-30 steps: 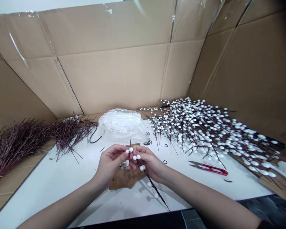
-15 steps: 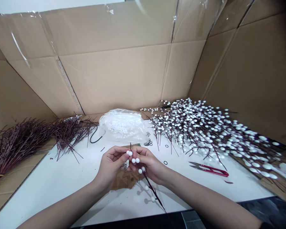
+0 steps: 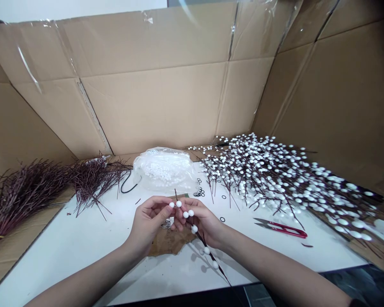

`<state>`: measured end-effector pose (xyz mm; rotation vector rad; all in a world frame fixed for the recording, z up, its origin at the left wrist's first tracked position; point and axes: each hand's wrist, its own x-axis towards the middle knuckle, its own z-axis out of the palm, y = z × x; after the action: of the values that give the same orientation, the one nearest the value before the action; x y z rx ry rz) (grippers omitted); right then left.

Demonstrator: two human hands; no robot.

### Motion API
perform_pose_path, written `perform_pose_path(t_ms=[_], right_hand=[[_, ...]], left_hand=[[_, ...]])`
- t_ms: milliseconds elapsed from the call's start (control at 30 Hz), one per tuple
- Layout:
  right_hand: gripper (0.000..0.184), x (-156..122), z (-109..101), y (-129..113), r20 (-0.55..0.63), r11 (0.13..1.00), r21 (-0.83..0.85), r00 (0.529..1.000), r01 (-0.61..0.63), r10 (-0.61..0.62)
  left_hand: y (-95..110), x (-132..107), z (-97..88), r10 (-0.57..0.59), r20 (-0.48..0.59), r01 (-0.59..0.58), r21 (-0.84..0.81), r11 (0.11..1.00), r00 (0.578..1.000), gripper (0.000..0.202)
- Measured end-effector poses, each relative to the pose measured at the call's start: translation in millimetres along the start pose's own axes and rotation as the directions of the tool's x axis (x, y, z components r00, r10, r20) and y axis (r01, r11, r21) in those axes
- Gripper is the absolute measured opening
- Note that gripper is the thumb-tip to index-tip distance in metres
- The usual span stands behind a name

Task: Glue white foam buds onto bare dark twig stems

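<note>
A dark brown artificial berry stem [image 3: 201, 238] with several white berries slants from my hands down to the right, its lower end past the table's front edge. My right hand [image 3: 200, 217] is closed around its upper part, the fingers partly hidden. The thumb and forefinger of my left hand [image 3: 152, 219] pinch a white berry [image 3: 172, 205] at the left of the stem tip. Another berry [image 3: 178, 204] sits close beside it. Under my hands lies a brown piece of cardboard [image 3: 168, 247] with something shiny on it.
A clear plastic bag of white berries [image 3: 163, 170] stands behind my hands. Finished-looking berry stems [image 3: 259, 170] pile up at the right, near red-handled thread snips [image 3: 284, 229]. Bare brown twigs [image 3: 28, 187] lie at the left. Small black rings [image 3: 222, 219] are scattered about. Cardboard walls [image 3: 160, 106] enclose the table.
The stem's lower part has swung a little to the right. The berry in my left fingers now sits slightly farther from the one beside it. Both hands stay in about the same place.
</note>
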<state>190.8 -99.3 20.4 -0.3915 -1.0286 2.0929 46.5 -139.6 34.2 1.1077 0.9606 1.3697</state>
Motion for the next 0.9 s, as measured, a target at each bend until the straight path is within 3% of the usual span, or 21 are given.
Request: perform_pose_path(t_ms=[900], right_hand=[[0.025,0.7,0.3,0.2,0.026,0.999,0.035,1.000,-0.012,0.012]], left_hand=[[-1.9,1.8,-0.6,0.012,0.041,-0.014,0.049,0.999,0.999,0.013]])
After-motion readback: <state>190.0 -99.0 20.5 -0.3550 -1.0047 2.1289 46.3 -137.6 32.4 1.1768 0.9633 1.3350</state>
